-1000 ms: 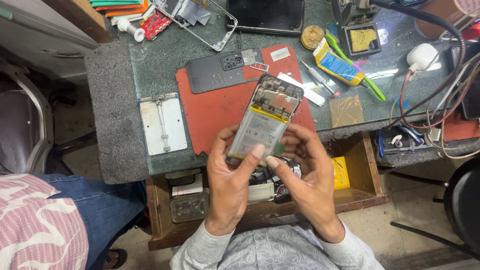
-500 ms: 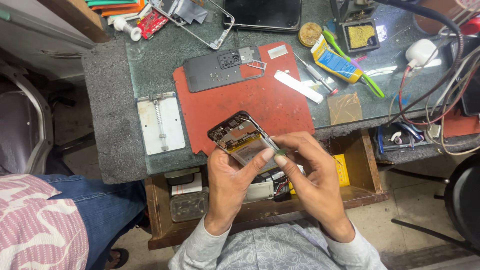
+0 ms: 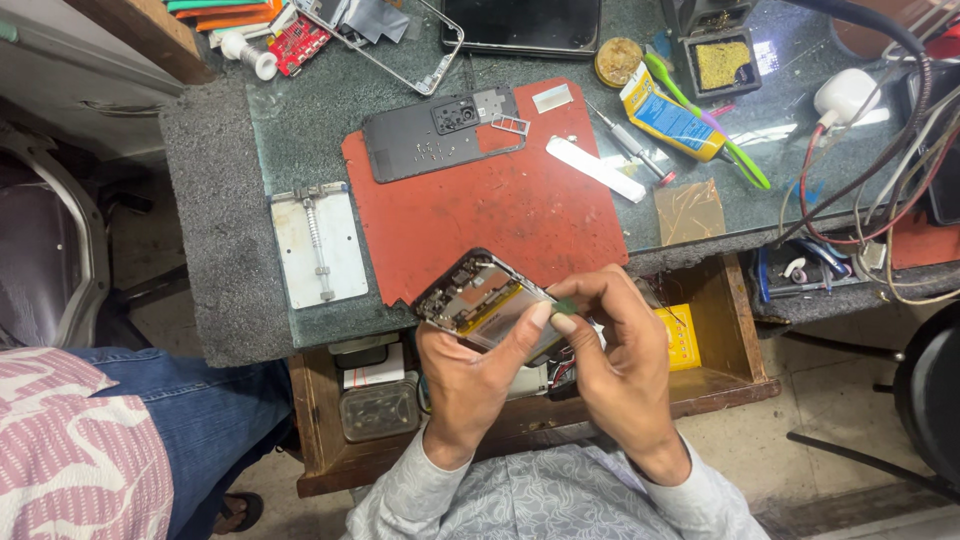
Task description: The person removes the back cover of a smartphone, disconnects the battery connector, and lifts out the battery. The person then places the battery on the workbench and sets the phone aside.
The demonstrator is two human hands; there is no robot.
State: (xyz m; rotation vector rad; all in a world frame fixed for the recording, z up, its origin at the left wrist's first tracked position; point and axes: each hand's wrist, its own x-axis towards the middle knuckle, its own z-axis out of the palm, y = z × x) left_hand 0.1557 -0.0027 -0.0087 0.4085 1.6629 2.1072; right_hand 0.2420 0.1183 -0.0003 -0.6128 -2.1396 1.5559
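Both of your hands sit low in the head view, over the open wooden drawer (image 3: 720,350) at the front edge of the bench. Your left hand (image 3: 470,385) cradles the opened phone (image 3: 485,303) from below, palm up, thumb pressed across its pale battery face, so the phone lies tilted with its camera end toward the red mat (image 3: 500,210). Your right hand (image 3: 625,360) curls in from the right, thumb and forefinger pinched together on a tiny green piece (image 3: 566,305) at the phone's right edge. That piece is too small to tell what it is, and your fingers hide the phone's lower end and most of what lies in the drawer beneath. On the mat, well apart from your hands, rest a dark back cover (image 3: 440,135) and a white flat strip (image 3: 596,169); a white metal holder plate (image 3: 318,243) lies just left of the mat. Farther back are a screwdriver (image 3: 632,150), a yellow-and-blue tube (image 3: 672,120) and a green tool (image 3: 705,120). A tangle of cables (image 3: 880,190) crowds the right side, and another person's blue-clad knee (image 3: 200,420) shows at lower left.
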